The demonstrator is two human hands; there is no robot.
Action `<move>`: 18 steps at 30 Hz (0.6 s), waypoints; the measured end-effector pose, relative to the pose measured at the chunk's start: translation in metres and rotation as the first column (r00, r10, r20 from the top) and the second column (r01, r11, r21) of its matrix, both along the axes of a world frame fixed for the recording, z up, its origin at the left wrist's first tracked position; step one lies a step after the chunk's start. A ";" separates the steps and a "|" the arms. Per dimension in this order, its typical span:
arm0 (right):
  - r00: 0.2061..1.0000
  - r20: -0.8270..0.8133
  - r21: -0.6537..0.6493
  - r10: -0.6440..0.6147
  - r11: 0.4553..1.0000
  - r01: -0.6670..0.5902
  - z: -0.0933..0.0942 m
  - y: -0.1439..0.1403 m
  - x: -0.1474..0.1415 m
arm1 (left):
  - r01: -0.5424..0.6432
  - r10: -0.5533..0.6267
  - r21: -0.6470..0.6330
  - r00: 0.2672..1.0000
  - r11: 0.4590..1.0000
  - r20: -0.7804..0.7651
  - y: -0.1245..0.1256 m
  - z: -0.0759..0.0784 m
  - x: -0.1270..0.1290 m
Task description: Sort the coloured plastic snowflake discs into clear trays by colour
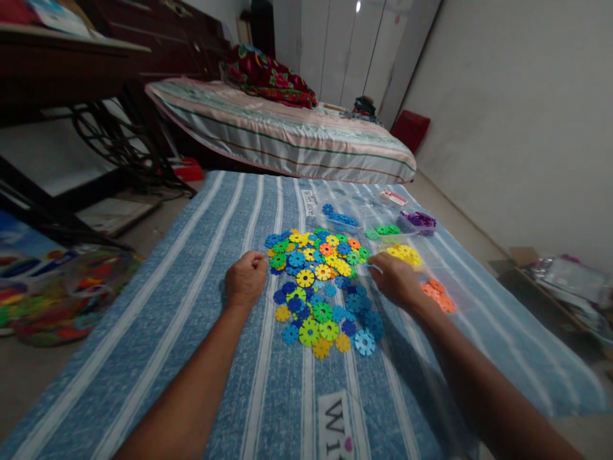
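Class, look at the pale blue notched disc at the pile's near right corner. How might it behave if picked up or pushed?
The pale blue disc looks thin and plastic, so probably light and fairly stiff. Lying flat, it would likely slide rather than roll. Its notched rim might snag on the striped cloth.

Bedroom, dim; clock read from centre of view.
Bed [306, 150] at 12, pale striped cover, red floral blanket [275, 76] heaped on it; white wardrobe [330, 51] behind, toward 12–1, with one bright glint on a door. Dark wood furniture [163, 45] at 11; treadle stand [108, 137] under a tabletop at 10. Plain pale wall [517, 115] at 2. Red item [410, 131] near 2, possibly a chair; blurred. Greyish floor [454, 201] toward 3.
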State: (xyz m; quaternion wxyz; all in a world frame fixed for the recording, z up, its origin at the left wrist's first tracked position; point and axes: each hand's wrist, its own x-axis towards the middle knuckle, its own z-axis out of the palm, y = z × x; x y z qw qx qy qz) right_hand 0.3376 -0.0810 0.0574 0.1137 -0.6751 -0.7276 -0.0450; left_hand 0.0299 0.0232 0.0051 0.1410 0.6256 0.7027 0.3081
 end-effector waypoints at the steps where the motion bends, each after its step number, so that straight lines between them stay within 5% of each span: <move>1: 0.999 -0.017 -0.043 0.027 0.999 -0.027 -0.005 0.000 -0.011 | 0.001 -0.001 -0.001 1.000 1.000 -0.002 0.000 0.000 0.000; 4: 0.998 -0.029 -0.123 0.058 0.991 -0.061 -0.017 0.007 -0.036 | -0.004 0.004 0.002 1.000 1.000 -0.014 -0.001 0.000 -0.001; 10: 0.998 -0.007 -0.164 -0.069 0.984 0.067 -0.028 0.024 -0.055 | -0.007 0.007 0.000 1.000 1.000 -0.026 -0.002 0.000 0.000; 18: 0.995 -0.048 -0.077 -0.083 0.994 0.079 -0.049 0.024 -0.055 | -0.007 0.007 -0.016 1.000 1.000 -0.026 -0.003 0.002 0.000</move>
